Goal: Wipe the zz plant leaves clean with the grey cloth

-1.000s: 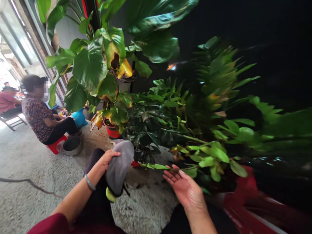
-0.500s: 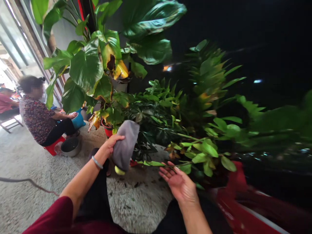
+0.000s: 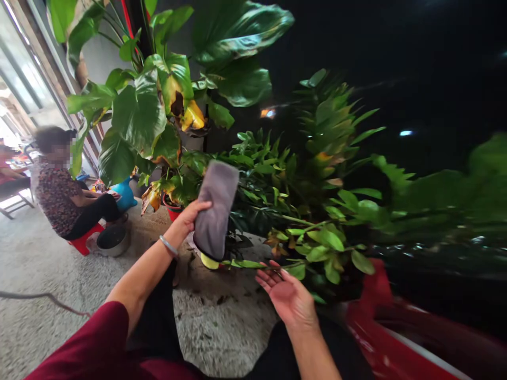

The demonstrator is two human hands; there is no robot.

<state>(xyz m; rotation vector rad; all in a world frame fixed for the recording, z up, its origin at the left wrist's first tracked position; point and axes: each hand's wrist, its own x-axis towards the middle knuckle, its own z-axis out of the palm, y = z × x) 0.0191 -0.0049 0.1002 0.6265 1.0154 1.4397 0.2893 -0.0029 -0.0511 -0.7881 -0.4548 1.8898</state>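
My left hand (image 3: 194, 214) is closed around the edge of a grey cloth (image 3: 217, 208), which hangs upright in front of the plants. A yellow-green patch shows at the cloth's lower end. To the right, my right hand (image 3: 288, 295) is palm up with its fingers stretched out, under a leafy green stem (image 3: 293, 261). The stem crosses at the fingertips and seems to rest on them. Its narrow leaf (image 3: 247, 264) points left, close to the bottom of the cloth.
A big-leaved plant (image 3: 138, 111) with some yellowed leaves grows from a red pot (image 3: 172, 210). A person (image 3: 59, 184) sits at the left beside a grey basin (image 3: 113, 240). A red object (image 3: 380, 316) stands at my right. A hose (image 3: 43, 295) lies on the concrete floor.
My left hand has raised the grey cloth and moved it slightly right, and the cloth now hangs straighter. My right hand stays under the stem. The view has shifted a little.
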